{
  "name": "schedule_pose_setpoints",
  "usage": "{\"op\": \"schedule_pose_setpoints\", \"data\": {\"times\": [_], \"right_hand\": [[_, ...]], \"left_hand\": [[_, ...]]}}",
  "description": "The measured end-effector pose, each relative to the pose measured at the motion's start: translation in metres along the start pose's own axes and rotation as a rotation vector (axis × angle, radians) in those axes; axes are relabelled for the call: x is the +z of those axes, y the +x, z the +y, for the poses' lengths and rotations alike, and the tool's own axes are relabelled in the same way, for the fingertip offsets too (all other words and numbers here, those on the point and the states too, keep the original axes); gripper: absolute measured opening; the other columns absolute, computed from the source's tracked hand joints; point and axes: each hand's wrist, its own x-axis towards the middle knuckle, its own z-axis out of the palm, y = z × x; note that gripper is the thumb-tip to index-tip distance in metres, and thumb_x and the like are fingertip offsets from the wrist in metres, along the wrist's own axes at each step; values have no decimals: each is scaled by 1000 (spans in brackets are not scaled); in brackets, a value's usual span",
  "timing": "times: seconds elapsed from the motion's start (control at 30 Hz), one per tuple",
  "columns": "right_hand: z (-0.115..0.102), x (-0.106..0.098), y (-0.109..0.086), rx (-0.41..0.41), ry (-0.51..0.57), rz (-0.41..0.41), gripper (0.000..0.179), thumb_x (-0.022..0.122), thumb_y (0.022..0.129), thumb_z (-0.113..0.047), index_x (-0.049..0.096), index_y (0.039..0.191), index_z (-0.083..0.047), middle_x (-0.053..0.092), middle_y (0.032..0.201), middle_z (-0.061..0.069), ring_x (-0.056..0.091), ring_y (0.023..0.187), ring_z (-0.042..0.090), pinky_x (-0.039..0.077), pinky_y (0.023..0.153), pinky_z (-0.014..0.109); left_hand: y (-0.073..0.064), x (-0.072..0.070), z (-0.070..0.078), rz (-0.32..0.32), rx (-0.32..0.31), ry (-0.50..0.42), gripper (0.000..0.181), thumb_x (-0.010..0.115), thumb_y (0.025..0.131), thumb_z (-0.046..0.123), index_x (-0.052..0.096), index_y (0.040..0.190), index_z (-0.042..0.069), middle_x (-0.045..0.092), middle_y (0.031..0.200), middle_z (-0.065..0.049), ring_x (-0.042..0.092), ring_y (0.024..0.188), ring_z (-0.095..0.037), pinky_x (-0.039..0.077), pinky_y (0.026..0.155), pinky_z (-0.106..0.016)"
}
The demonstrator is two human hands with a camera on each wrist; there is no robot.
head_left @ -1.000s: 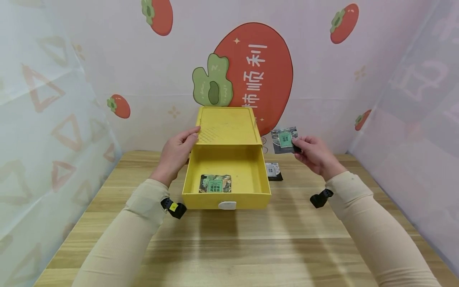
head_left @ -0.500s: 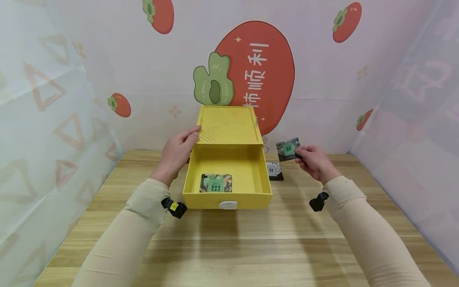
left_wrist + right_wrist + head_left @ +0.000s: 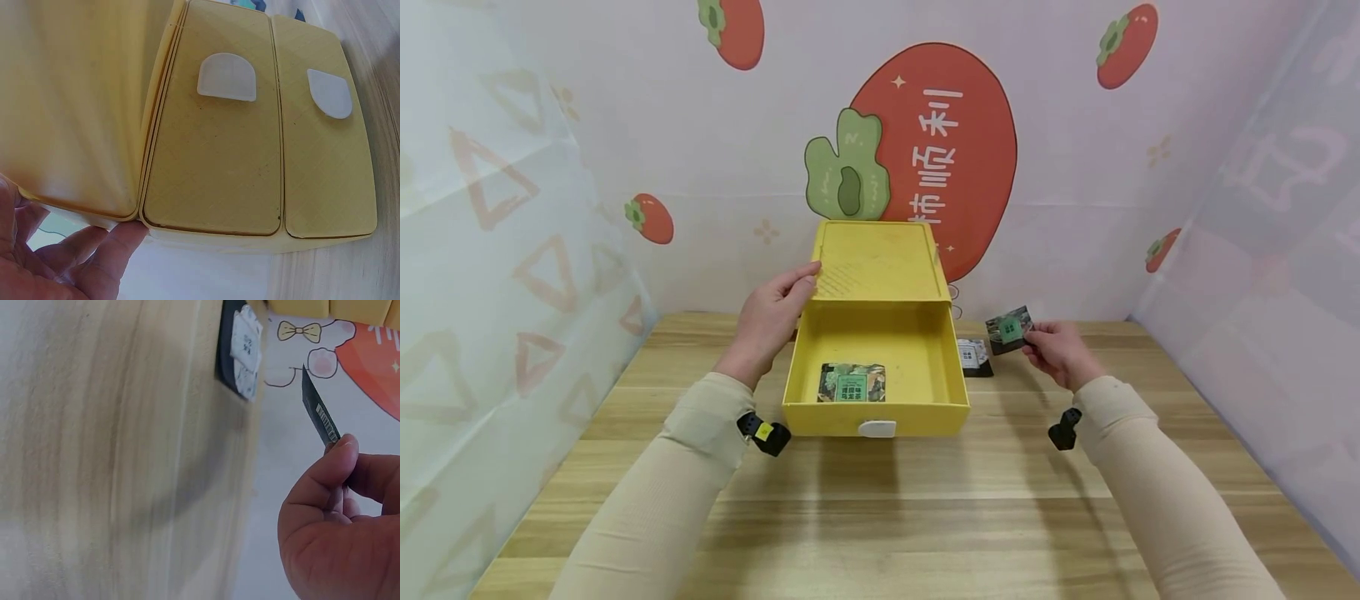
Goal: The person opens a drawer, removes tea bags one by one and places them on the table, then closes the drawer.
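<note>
In the head view my left hand (image 3: pixel 769 323) rests against the left side of a yellow drawer cabinet (image 3: pixel 883 258), near its top edge. The left wrist view shows my fingers (image 3: pixel 122 247) touching that side wall. The cabinet's top drawer (image 3: pixel 925 358) is pulled out, and a green-labelled tea packet (image 3: pixel 852 383) lies in it near the front. My right hand (image 3: pixel 1063 354) pinches a dark tea packet with a green label (image 3: pixel 1009 330) at its edge, above the table right of the cabinet. In the right wrist view this packet (image 3: pixel 320 411) appears nearly edge-on.
A black-and-white tea packet (image 3: pixel 973 357) lies on the wooden table (image 3: pixel 925 517), close to the cabinet's right side. Two lower drawers with white handles (image 3: pixel 228 76) are closed. A persimmon-print backdrop (image 3: pixel 940 158) stands behind, with printed walls on both sides.
My right hand has lowered the held tea packet toward the table, tilting it on the way. The left hand stays against the cabinet, and the drawer has not moved.
</note>
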Motion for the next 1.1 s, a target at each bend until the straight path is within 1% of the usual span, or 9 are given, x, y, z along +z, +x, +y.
{"op": "schedule_pose_setpoints", "data": {"times": [0.23, 0.33, 0.43, 0.53, 0.67, 0.8, 0.93, 1.0, 1.1], "right_hand": [[14, -3, 2, 66, -111, 34, 50, 45, 112, -15, 35, 155, 8, 62, 99, 4, 62, 74, 4, 56, 68, 21], [18, -4, 4, 85, -145, 47, 51, 45, 111, -13, 35, 156, 9, 63, 99, 5, 62, 73, 5, 55, 66, 21], [22, -5, 6, 99, -174, 70, 47, 45, 111, -12, 40, 152, 9, 63, 95, 4, 59, 71, 6, 54, 64, 20], [27, -5, 10, 106, -198, 105, 38, 48, 110, -10, 49, 142, 10, 63, 88, 3, 58, 68, 6, 55, 62, 20], [35, -5, 15, 104, -247, 127, 29, 50, 108, -10, 56, 130, 9, 62, 79, 0, 60, 64, 5, 56, 60, 19], [41, -5, 19, 86, -410, 143, 28, 52, 106, -13, 64, 120, 9, 64, 72, -4, 60, 60, 4, 52, 58, 19], [42, -3, 17, 38, -618, 165, 27, 56, 103, -17, 73, 96, 3, 63, 63, -5, 57, 59, 8, 47, 61, 24], [41, -1, 16, 28, -675, 170, 29, 57, 101, -18, 73, 82, -4, 61, 59, -6, 56, 59, 11, 44, 62, 27], [41, 1, 16, 22, -721, 169, 34, 57, 101, -20, 68, 70, -10, 59, 57, -6, 54, 60, 13, 42, 62, 28]], "left_hand": [[0, 0, 0, 5, -3, -1, 49, 48, 106, 51, 57, 151, 34, 53, 157, 4, 62, 114, -24, 63, 76, -33], [0, 0, 0, 2, -4, 1, 49, 48, 106, 51, 57, 151, 35, 53, 157, 4, 61, 114, -24, 62, 76, -32], [0, 0, 0, 0, -3, 1, 49, 48, 106, 51, 57, 151, 35, 52, 157, 4, 61, 113, -24, 62, 77, -33], [0, 0, 0, 3, -5, 4, 49, 48, 106, 51, 57, 151, 35, 52, 157, 4, 60, 113, -24, 62, 77, -33], [-1, 0, 0, 10, -8, 9, 49, 48, 106, 52, 57, 151, 35, 52, 157, 4, 60, 112, -25, 62, 77, -33], [0, 0, 1, 13, -11, 8, 49, 48, 106, 51, 57, 151, 35, 53, 157, 4, 61, 110, -25, 62, 76, -33], [0, 0, 0, 14, -12, 7, 49, 48, 106, 51, 58, 151, 35, 53, 157, 3, 61, 112, -26, 63, 78, -35], [0, 0, 0, 13, -12, 9, 49, 48, 106, 51, 58, 151, 35, 53, 157, 3, 61, 114, -26, 63, 78, -36], [0, 0, 0, 10, -12, 7, 49, 48, 106, 52, 58, 151, 35, 52, 157, 4, 61, 116, -26, 63, 79, -36]]}}
